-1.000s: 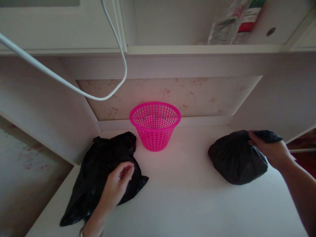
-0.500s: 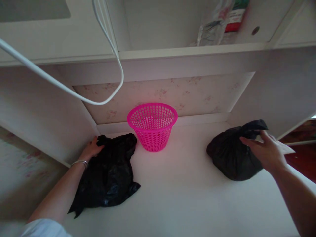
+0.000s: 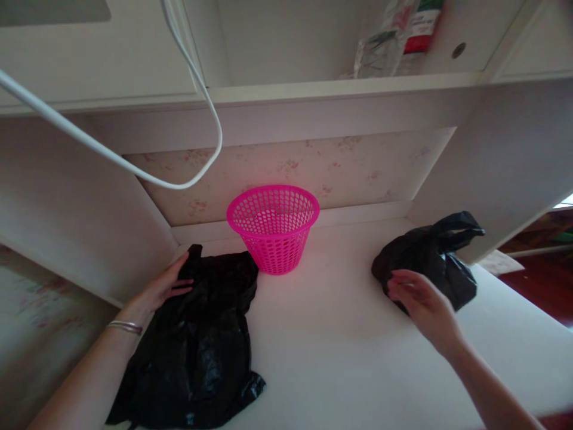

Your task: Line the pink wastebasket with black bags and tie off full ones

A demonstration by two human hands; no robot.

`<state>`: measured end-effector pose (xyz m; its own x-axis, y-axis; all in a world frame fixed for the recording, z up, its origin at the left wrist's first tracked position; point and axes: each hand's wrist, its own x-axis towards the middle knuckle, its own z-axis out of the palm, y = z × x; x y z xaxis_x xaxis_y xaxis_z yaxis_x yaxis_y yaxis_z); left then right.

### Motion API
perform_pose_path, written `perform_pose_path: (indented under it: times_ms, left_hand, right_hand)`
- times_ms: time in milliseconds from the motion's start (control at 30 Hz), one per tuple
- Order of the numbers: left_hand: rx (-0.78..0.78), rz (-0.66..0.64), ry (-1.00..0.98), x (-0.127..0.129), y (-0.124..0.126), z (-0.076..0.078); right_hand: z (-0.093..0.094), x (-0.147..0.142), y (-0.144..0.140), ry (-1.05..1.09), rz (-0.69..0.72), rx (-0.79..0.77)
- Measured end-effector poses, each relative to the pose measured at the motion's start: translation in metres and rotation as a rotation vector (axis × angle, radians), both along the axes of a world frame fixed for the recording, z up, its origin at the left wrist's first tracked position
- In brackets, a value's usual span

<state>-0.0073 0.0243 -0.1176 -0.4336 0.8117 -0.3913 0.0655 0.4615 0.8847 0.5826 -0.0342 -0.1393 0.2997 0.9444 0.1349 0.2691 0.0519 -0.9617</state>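
Since half a second before, the right hand (image 3: 421, 304) had come down from the knot of the right black bag (image 3: 425, 263) to its near side, and the left black bag (image 3: 197, 340) lay more stretched toward the person. The right hand was open, its fingers touching the bag's front. The left hand (image 3: 163, 285) lay open and flat on the upper left corner of its bag. Both bags rested on the white counter (image 3: 331, 334), the pink basket (image 3: 273, 227) between them at the back.
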Motion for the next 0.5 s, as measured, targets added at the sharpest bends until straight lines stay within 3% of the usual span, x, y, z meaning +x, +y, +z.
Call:
perform_pose_path:
  times_ms: [100,167,333,500]
  left_hand:
    - [0.125,0.112,-0.079,0.016,-0.017,0.011]
    - [0.203,0.13,-0.129,0.027,-0.03,0.019]
    - [0.319,0.133,-0.22,0.047,-0.074,0.051]
    - [0.4,0.27,-0.276,0.05,-0.117,0.092]
  right_hand:
    - [-0.003,-0.054,-0.007,0.051,0.419,-0.181]
    - [-0.004,-0.086,-0.006,0.088,0.609,-0.258]
    - [0.002,-0.141,0.006,0.189,0.787,-0.349]
    - [0.017,-0.165,0.016,0.165,0.853,-0.4]
